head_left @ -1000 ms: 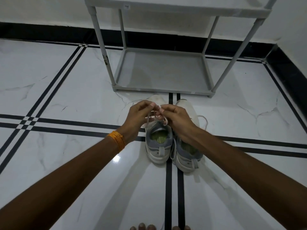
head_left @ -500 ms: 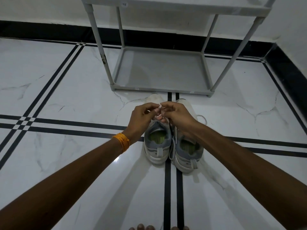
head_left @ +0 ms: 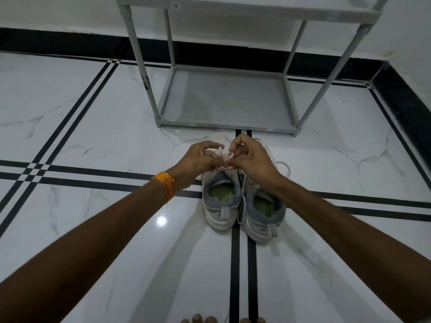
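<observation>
Overall, the floor (head_left: 93, 127) and the rack (head_left: 224, 99) at the wall showed no change over the last second. The left shoe (head_left: 221, 206) and right shoe (head_left: 263, 215) stood where they had been, side by side and touching. Their heels faced the person and their toes were near the rack's front rail. Neither had been lifted or turned.

The change lay higher up. The left grip (head_left: 198, 159) and right grip (head_left: 251, 159) remained above the left shoe's tongue but had drawn slightly apart. A second before, the fingertips were pressed together; now a small gap showed between them. Both grips were closed on the lace (head_left: 224, 156), each pinching it between thumb and fingers. In the gap a loop of lace had come into sight between the two pinches.

Judgement: a bow was being formed on the left shoe, with the loops made but not yet pulled tight. The loose lace (head_left: 285, 167) of the right shoe lay slack on the floor, so that shoe appeared yet to be tied. The next move would likely call for an even outward pull on both loops. A slip at either pinch could let the bow fall open.
</observation>
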Tool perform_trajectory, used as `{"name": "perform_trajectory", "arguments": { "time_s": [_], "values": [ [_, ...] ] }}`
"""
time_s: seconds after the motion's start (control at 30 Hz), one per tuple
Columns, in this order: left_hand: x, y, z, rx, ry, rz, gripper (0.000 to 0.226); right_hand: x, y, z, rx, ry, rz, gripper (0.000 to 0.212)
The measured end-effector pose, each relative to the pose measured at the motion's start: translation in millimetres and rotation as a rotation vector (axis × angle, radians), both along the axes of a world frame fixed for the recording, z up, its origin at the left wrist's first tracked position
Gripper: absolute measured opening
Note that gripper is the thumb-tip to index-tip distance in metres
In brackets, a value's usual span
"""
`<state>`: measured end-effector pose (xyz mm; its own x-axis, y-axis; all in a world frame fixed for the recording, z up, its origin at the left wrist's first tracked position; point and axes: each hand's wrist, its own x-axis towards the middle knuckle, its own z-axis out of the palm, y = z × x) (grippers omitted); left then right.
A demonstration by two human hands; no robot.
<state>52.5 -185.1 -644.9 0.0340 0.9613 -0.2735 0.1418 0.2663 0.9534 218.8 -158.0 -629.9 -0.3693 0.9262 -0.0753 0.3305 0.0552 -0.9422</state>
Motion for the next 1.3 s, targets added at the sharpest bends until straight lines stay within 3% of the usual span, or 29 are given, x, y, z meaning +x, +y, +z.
{"name": "perform_trajectory", "arguments": {
  "time_s": [0.2,0.37,0.53,0.63,0.8,0.93,1.13,1.3],
  "values": [
    [4.1,-0.6,-8.9,0.078,-0.011,0.155,0.016,2.6,-1.5,-4.9,0.116,-0.021,0.028,0.022],
    [13.3,-2.6,-16.5,0.226,0.285,0.238,0.015,-2.4,-12.0,-10.9,0.289,-0.24,-0.012,0.023],
    [9.2,-4.0,-14.2,0.501,0.612,0.067,0.017,-9.9,-11.5,-10.7,0.489,-0.525,0.077,0.019],
    [5.8,-7.3,-11.6,0.626,0.786,-0.098,0.01,-14.2,-11.3,-14.5,0.48,-0.677,0.132,0.023],
    [5.7,-10.6,-10.9,0.704,1.06,-0.233,0.029,-12.7,-6.4,-15.6,0.381,-0.768,0.175,0.023],
    [5.6,-1.0,-7.8,0.586,1.031,-0.258,0.019,-4.9,-0.8,-15.5,0.327,-0.69,0.179,0.023],
    [0.4,12.3,2.4,0.017,0.542,-0.212,0.027,-0.3,-3.1,-15.4,0.468,-0.623,0.055,0.022],
    [2.1,11.5,6.3,-0.057,0.347,-0.12,0.024,2.2,-10.1,-2.3,0.742,-0.688,0.171,0.028]
  ]
}}
